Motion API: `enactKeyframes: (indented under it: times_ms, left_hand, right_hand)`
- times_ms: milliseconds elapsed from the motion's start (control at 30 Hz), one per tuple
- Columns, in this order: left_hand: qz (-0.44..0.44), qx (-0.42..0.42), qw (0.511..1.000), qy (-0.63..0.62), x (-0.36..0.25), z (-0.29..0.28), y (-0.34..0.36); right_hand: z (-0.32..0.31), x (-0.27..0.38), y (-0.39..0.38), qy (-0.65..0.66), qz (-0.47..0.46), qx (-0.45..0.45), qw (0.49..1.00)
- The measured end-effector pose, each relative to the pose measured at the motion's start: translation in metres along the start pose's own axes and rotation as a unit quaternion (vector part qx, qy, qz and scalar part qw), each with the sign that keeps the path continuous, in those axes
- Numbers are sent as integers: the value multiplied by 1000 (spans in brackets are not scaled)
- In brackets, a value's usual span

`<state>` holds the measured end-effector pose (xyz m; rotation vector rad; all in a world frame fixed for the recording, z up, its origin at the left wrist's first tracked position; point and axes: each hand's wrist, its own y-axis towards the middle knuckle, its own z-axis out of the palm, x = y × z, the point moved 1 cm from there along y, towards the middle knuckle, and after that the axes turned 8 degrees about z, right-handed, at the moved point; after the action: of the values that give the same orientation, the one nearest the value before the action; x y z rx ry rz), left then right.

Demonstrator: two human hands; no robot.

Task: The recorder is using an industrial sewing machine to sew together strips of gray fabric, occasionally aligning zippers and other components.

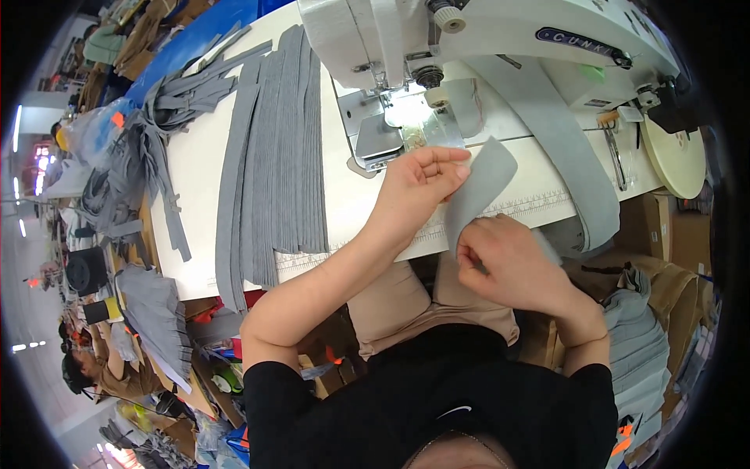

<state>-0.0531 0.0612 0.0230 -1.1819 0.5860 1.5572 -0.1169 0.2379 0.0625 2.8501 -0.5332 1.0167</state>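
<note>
A light grey fabric strip (pixel 491 176) is raised between my two hands over the table's front edge. My left hand (pixel 418 187) pinches its upper left edge between thumb and fingers, just in front of the sewing machine's lit needle area (pixel 410 109). Lower and to the right, my right hand (pixel 508 254) has its fingers curled round the lower part of the strip; the fingertips are partly hidden. A wide grey fabric band (pixel 558 125) runs from behind the machine and bends down over the front edge, right of my right hand.
Long grey strips (pixel 273 156) lie side by side on the white table (pixel 191 148), left of the sewing machine (pixel 500 31). Tangled grey strips (pixel 144 156) hang at the far left. Tweezers (pixel 617 160) and a cream disc (pixel 678 152) are at the right. Folded grey fabric (pixel 625 336) sits lower right.
</note>
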Motion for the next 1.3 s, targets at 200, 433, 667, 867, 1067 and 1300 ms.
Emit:
enactKeyframes:
  times_ms: [200,433,667,867,1067,1300]
  left_hand:
    - [101,-19,983,153,-8,-3,-29]
    - [123,-54,974,181,-8,-20,-40]
    - [249,-374,742,497,-97,-189,-65]
    - [167,-383,704,574,-100,-257,-98]
    - [95,-604,482,628,-98,-370,-161]
    - [36,-519,683,513,-95,-400,-172]
  right_hand:
    - [-16,-8,38,112,89,-255,956]
    - [-3,-20,50,113,117,-167,972]
    - [18,-20,54,15,54,-234,971]
    - [23,-25,51,4,77,-229,970]
    - [22,-24,51,4,70,-211,975]
    - [23,-20,48,6,65,-218,974]
